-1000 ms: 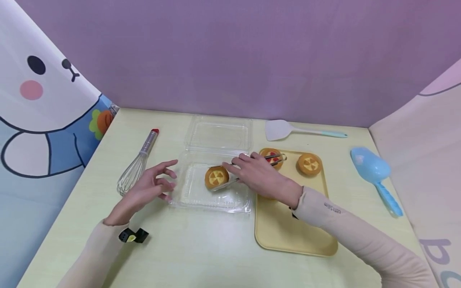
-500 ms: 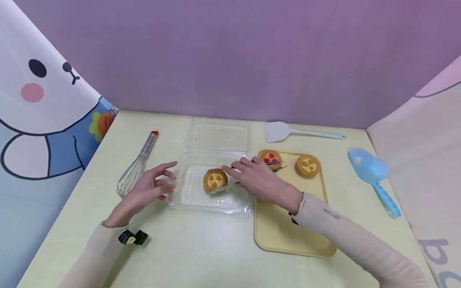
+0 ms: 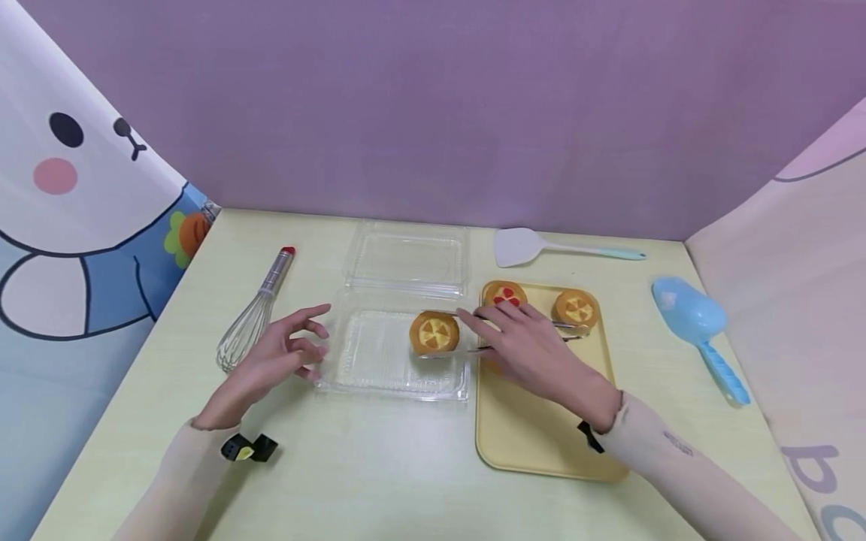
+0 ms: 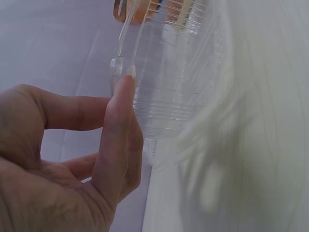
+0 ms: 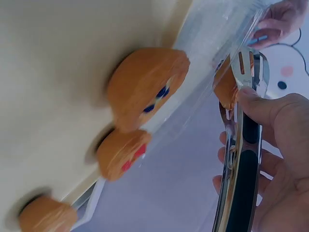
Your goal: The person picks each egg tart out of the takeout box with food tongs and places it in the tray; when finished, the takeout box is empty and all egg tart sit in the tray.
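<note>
My right hand grips metal tongs with dark handle panels, thumb on one side and fingers on the other. Between the tong tips is a round tart with a yellow wedge-patterned top, over the right part of a clear plastic clamshell container. The container's lid lies folded back behind it. At the container's left side is my left hand, fingers loosely bent and apart; in the left wrist view a fingertip is right at the rim.
A yellow tray on the right bears a red-topped tart, a yellow-topped tart and a blue-topped tart, mostly hidden by my right hand in the head view. Around lie a whisk, a white spatula and a blue scoop.
My right hand, the tongs and the tart between their tips have shifted right, from the container's middle toward its right side. My left hand has stayed in place.
</note>
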Demonstrator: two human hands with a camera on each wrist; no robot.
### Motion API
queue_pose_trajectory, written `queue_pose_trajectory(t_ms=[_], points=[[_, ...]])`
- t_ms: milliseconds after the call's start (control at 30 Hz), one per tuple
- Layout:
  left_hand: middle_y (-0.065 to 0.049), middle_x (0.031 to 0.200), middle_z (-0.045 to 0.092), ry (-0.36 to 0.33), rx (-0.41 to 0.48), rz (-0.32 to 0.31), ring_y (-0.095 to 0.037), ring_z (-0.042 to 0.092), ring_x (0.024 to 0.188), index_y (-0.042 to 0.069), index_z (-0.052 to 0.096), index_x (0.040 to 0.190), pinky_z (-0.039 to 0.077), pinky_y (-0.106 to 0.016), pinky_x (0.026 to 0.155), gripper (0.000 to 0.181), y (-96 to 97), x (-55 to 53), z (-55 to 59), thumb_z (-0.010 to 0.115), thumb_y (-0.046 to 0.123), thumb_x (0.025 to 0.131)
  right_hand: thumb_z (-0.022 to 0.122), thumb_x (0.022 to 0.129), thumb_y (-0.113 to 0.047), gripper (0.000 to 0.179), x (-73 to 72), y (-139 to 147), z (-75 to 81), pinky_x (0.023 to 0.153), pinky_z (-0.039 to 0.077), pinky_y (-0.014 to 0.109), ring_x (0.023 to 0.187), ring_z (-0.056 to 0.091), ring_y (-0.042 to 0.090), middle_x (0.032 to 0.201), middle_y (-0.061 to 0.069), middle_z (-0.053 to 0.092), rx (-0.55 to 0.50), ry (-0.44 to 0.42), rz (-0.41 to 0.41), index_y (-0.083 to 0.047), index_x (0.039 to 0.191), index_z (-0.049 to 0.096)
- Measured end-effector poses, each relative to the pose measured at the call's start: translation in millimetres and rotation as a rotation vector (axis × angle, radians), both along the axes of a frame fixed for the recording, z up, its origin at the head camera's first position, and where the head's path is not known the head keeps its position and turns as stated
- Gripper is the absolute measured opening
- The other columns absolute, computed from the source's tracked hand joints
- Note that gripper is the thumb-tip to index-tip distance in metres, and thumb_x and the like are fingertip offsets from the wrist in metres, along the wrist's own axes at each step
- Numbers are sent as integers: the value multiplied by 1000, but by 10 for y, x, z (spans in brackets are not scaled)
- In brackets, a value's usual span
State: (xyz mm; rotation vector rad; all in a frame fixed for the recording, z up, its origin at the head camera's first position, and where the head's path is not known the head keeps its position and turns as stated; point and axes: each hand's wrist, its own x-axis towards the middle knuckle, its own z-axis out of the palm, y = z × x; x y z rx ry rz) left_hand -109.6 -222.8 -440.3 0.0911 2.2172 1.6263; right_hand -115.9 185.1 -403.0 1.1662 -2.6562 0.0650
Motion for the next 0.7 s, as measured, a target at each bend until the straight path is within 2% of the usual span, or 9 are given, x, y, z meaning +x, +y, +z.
queue_pose_trajectory(t_ms=[267,500,700], points=[[-26,130,48,-3,4,-1,-21,68,88,9,32,163,67,-38,67,79,6,-13,0,60,-9,91,81,90,-27,74,160,509,56,94,59,53,116,66,31,132,8,69,-88,-15,-122,-20,156,49],[-28,130,47,-12,17,-9,-20,69,87,8,31,163,67,-38,67,79,-2,-19,-1,61,-7,92,83,85,-26,72,322,1025,51,71,57,49,107,68,33,125,10,72,-97,53,-228,-19,151,56],[-27,130,46,-6,21,-22,-19,68,87,8,31,163,67,-37,66,78,-7,-32,2,61,-7,93,83,80,-22,72,481,1354,28,67,54,48,103,68,33,120,9,73,-80,66,-275,-18,148,59]])
